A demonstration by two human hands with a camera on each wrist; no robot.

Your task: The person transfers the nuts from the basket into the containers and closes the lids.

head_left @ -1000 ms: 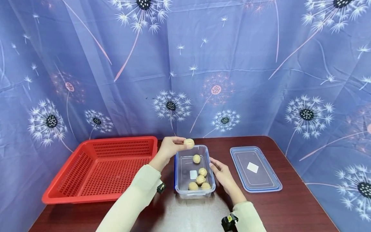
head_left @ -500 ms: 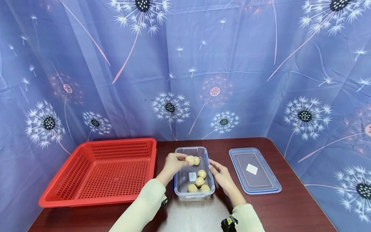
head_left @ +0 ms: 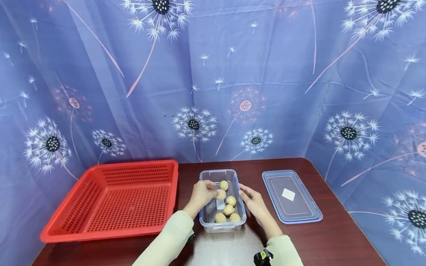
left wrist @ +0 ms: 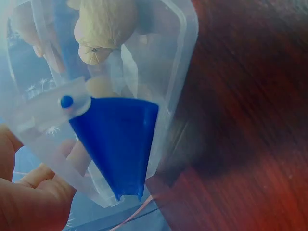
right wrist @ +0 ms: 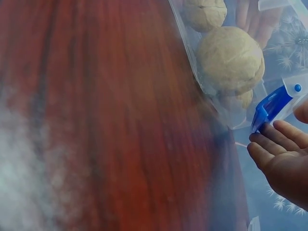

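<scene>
A clear plastic food container with blue latches stands on the table, holding several walnuts. Over its left wall reaches my left hand, thumb and fingers spread beside one walnut low in the box; the thumb is at that nut's left edge. In the left wrist view, a blue latch hides part of the fingertips. My right hand rests against the container's right side with fingers extended. The right wrist view shows its fingertips touching a blue latch.
A red perforated plastic basket stands left of the container, with no contents visible. To the right lies a clear lid with a blue seal and a white label. A dandelion-print curtain hangs behind the dark wooden table.
My left hand has brought a walnut from above the container's back edge down inside it, and the fingers have spread around it. My right hand stays at the container's side.
</scene>
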